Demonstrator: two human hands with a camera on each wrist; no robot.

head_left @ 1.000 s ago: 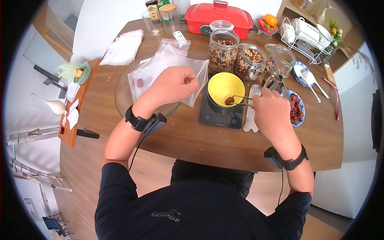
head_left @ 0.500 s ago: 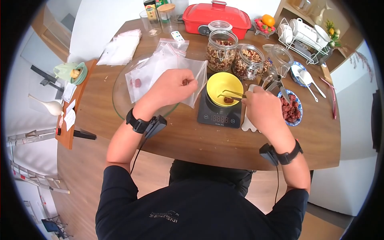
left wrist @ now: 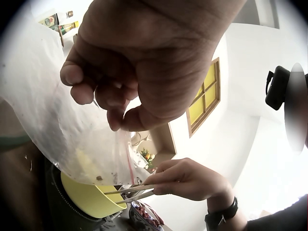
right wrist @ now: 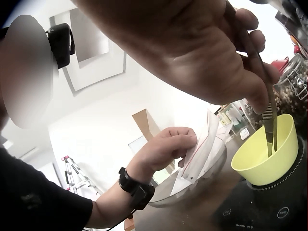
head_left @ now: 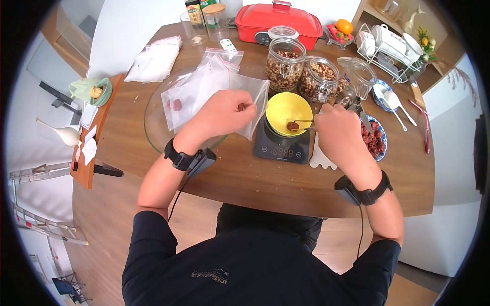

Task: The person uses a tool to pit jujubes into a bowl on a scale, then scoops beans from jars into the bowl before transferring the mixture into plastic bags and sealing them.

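A: What did the left hand [head_left: 224, 113] hold?

B: Its grip was pinched on the upper edge of a clear zip bag [head_left: 244, 102], which hung beside the yellow bowl [head_left: 288, 110]. Held up by its top, the bag likely stayed close to the bowl, though whether its mouth was parted cannot be told. In the left wrist view the fingers [left wrist: 111, 91] curled round the plastic [left wrist: 62, 125].

A: And the right hand [head_left: 339, 135]?

B: Its grip was closed on metal tongs [head_left: 305, 123], whose tips reached into the bowl and met a small reddish-brown fruit [head_left: 292, 126] on its floor. The right wrist view showed the tongs [right wrist: 267, 115] pointing steeply down into the bowl [right wrist: 267, 155].

A: Why did the bowl stand where it did?

B: It sat on a black kitchen scale [head_left: 282, 148] on the wooden bench [head_left: 245, 178], presumably so its contents could be weighed. A blue plate of similar fruit [head_left: 376, 140] lay just right of the hand, within easy reach.

A: What else was near?

B: Two glass jars [head_left: 285, 64] of nuts or beans stood behind the bowl; further bags [head_left: 194, 92] lay on a glass turntable.
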